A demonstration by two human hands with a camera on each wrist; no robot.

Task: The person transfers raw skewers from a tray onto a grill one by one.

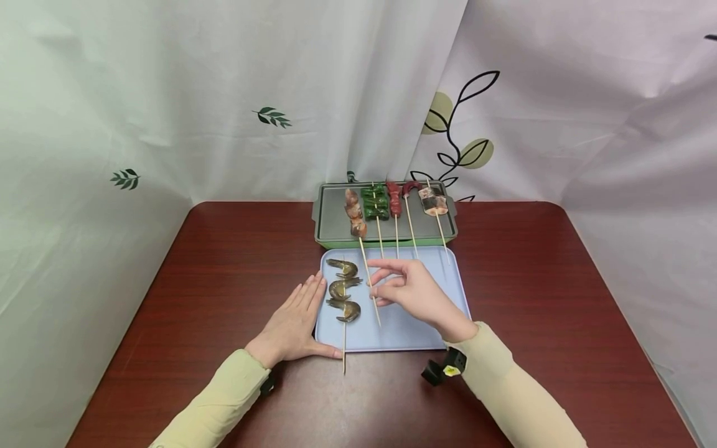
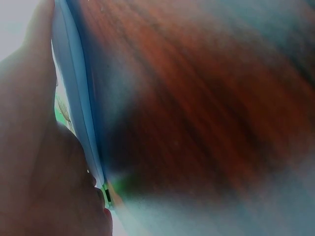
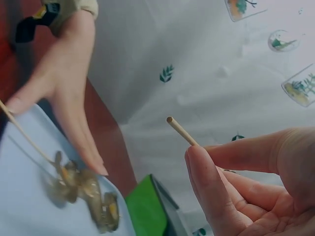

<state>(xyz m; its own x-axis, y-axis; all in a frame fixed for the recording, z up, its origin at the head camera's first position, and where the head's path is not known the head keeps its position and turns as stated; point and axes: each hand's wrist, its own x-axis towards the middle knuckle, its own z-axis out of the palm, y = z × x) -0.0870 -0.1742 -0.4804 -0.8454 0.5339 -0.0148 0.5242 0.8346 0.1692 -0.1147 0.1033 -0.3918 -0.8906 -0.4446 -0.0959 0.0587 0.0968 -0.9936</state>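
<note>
My right hand [image 1: 417, 295] pinches the bare wooden stick of a meat skewer [image 1: 355, 214] between thumb and fingertips. Chunks of brownish-pink meat are at its far end, over the left part of a grill pan [image 1: 330, 218]; whether they touch it I cannot tell. In the right wrist view the stick's blunt end [image 3: 181, 130] pokes out past the thumb. My left hand [image 1: 294, 326] rests with fingers extended along the left edge of a light blue tray [image 1: 414, 330], thumb at its front edge. A shrimp skewer [image 1: 340, 289] lies on the tray's left side, its stick overhanging the front.
On the pan, from left to right, lie a green pepper skewer [image 1: 375, 210], a red meat skewer [image 1: 394, 202], a curled dark red skewer [image 1: 411, 186] and a fish skewer [image 1: 434, 204]. Their sticks reach toward the tray. White curtains [image 1: 224, 74] surround the brown table [image 1: 526, 280].
</note>
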